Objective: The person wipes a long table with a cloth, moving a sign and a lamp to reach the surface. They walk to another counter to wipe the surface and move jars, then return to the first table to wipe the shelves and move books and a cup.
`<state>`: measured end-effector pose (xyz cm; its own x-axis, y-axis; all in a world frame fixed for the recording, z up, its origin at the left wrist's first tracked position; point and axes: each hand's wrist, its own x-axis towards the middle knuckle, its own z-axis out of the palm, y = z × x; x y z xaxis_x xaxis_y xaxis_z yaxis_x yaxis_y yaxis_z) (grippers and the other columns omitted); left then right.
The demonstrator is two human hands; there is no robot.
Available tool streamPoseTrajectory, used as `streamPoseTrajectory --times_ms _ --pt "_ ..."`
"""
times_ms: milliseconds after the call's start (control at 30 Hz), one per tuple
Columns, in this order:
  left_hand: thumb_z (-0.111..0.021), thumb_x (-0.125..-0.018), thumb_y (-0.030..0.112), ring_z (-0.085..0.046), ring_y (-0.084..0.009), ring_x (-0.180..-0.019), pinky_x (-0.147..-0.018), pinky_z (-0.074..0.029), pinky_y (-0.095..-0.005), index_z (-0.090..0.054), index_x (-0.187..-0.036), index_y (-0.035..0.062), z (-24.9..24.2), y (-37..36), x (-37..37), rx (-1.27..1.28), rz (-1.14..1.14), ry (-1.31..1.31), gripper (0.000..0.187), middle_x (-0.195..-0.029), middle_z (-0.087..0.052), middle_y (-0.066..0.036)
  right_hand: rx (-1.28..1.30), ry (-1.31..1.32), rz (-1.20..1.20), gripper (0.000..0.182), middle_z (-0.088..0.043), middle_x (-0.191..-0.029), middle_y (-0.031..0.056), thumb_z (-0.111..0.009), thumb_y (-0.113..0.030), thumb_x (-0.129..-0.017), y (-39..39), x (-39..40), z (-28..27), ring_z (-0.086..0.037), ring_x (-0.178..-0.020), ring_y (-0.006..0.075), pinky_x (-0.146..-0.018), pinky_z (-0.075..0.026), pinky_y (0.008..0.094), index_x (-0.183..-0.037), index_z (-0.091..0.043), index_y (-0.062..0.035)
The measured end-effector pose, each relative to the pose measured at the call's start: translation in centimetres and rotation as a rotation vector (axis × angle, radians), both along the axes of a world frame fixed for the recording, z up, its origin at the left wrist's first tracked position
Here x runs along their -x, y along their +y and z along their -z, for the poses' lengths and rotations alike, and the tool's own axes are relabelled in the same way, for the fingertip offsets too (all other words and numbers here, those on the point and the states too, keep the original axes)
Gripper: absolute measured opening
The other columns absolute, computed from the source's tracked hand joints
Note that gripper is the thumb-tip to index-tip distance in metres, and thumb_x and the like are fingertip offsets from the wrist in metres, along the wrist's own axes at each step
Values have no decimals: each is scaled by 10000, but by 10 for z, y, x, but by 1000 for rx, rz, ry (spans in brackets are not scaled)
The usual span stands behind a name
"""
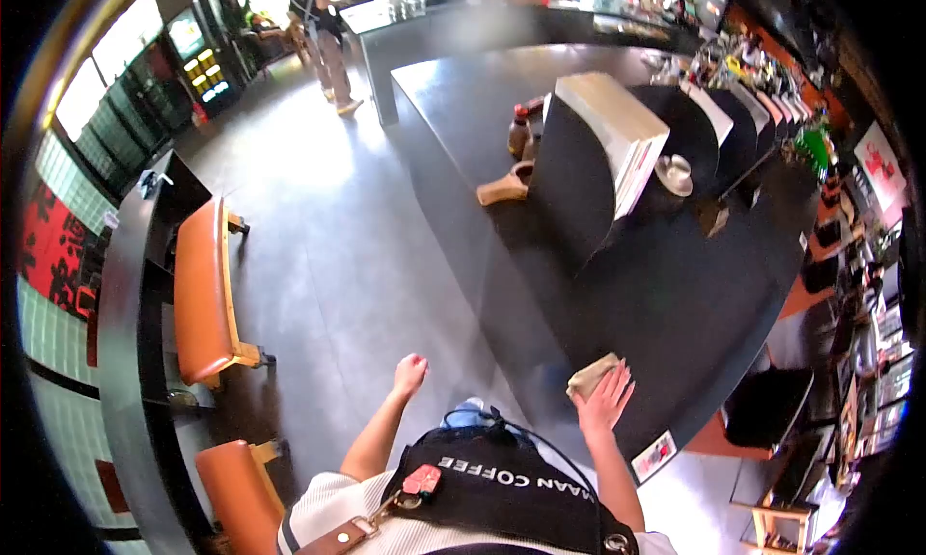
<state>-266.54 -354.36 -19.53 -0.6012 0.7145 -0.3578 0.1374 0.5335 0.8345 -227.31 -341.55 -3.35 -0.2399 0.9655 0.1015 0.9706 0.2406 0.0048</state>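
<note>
My right hand (606,398) lies over a folded beige cloth (591,374), pressing it against the dark counter (675,304) near its front edge. The fingers of that hand are stretched across the cloth. My left hand (412,372) is curled into a fist above the floor, touching nothing; no object shows in it. A small card with a red picture (655,457) sits at the counter's corner, close to my right forearm.
A curved black stand with books (612,121), a white cup on a saucer (674,175), a wooden-handled item (505,188) and brown bottles (519,135) are on the counter. Orange benches (203,290) line the left. Another person (326,44) stands in the back. A black chair (769,406) is at right.
</note>
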Motion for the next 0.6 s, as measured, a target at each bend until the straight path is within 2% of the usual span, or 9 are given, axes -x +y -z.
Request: streamPoseTrajectory --times_ms 100,133,200,233,300,400,467,500,600 --pt "-524 -800 227 -637 -219 -680 -673 -495 -344 -635 -802 33 -1 14 16 123 123 51 224 -708 -655 -103 32 131 -80 969 -170 -1464 269 -759 -292 -681 -6 -14 6 -173 -1364 406 -1132 -167 443 -1369 -207 111" --pt "-523 -797 233 -637 -230 -690 -681 -492 -353 -637 -802 38 8 18 18 131 139 20 225 -705 -653 -104 60 114 -78 964 -170 -1458 280 -748 -300 -696 -11 -16 4 -171 -1360 421 -1130 -169 449 -1371 -195 110" --pt "-526 -818 176 -627 -175 -647 -636 -501 -309 -624 -811 5 4 19 13 81 157 -55 197 -710 -655 -97 94 77 -103 966 -170 -1448 301 -735 -324 -711 -14 -25 0 -178 -1352 439 -1126 -174 460 -1370 -181 114" --pt "-530 -842 123 -617 -150 -631 -604 -501 -274 -614 -851 -15 8 19 11 -5 90 -275 162 -719 -649 -87 98 69 -134 974 -170 -1443 311 -733 -340 -711 -11 -27 -1 -186 -1347 444 -1124 -176 464 -1368 -177 117" --pt "-543 -855 105 -611 -148 -633 -591 -497 -262 -605 -876 -20 -3 18 5 -63 -26 -436 141 -729 -641 -81 73 63 -175 1005 -170 -1438 320 -741 -371 -690 -2 -25 5 -209 -1334 456 -1118 -191 481 -1360 -179 125" --pt "-563 -854 128 -616 -147 -651 -604 -500 -264 -609 -880 -29 -28 10 -4 -93 -130 -406 165 -732 -644 -80 16 35 -226 967 -176 -1436 315 -746 -357 -686 16 -1 16 -212 -1329 467 -1113 -204 498 -1341 -219 122" --pt "-567 -852 135 -618 -148 -662 -615 -501 -264 -610 -889 -38 -32 -3 0 -94 -94 -303 182 -735 -646 -83 -48 -16 -323 893 -182 -1433 312 -734 -292 -709 36 25 27 -220 -1328 461 -1113 -206 500 -1333 -241 116" --pt "-569 -851 139 -619 -148 -667 -620 -501 -265 -610 -893 -42 -33 -9 6 -96 -73 -250 191 -736 -646 -84 -51 44 -391 705 -179 -1437 308 -631 -196 -797 49 40 30 -223 -1330 452 -1112 -216 495 -1314 -276 126" --pt "-557 -856 127 -620 -154 -668 -610 -500 -274 -608 -887 -51 -22 -38 37 -122 -134 -118 187 -749 -646 -91 -212 -68 -524 517 -236 -1418 308 -458 -119 -866 93 96 37 -270 -1316 434 -1105 -243 480 -1292 -320 140"
